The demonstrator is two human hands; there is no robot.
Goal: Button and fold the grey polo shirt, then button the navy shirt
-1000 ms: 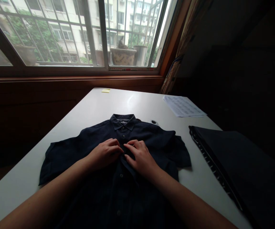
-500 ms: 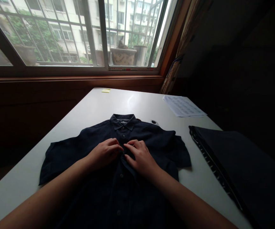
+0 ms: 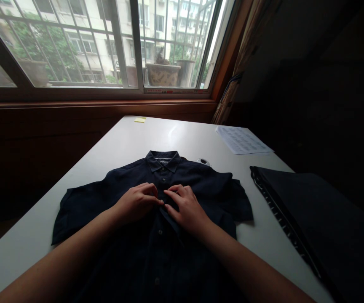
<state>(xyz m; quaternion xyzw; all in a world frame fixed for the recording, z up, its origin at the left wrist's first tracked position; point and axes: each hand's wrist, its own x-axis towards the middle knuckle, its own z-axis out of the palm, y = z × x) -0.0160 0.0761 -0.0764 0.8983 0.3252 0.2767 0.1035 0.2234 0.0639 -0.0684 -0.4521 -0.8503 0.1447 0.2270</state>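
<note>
A dark navy short-sleeved shirt (image 3: 197,181) lies front up on the white table (image 3: 106,155), its collar (image 3: 163,162) pointing away from me. Down its middle runs a placket with several small buttons, one button (image 3: 160,232) showing below my hands. My left hand (image 3: 140,202) is closed at the placket, thumb and forefinger pinching at a button (image 3: 162,202) near the chest. Facing it from the right, my right hand (image 3: 185,206) has its fingers curled on the shirt's front edge, gripping the cloth there. The exact hold of the fingertips is partly hidden in shadow.
To the right lies a folded dark cloth item (image 3: 321,210) with a light-marked edge. Printed sheets (image 3: 243,140) rest at the far right corner, a yellow sticky note (image 3: 140,120) at the far edge. A small white round object (image 3: 203,161) sits behind the shirt's shoulder. Beyond is a barred window (image 3: 90,46).
My left thumb and fingertips have shifted slightly down and rightward at the placket, and a button now shows by them. My right hand has stayed almost still.
</note>
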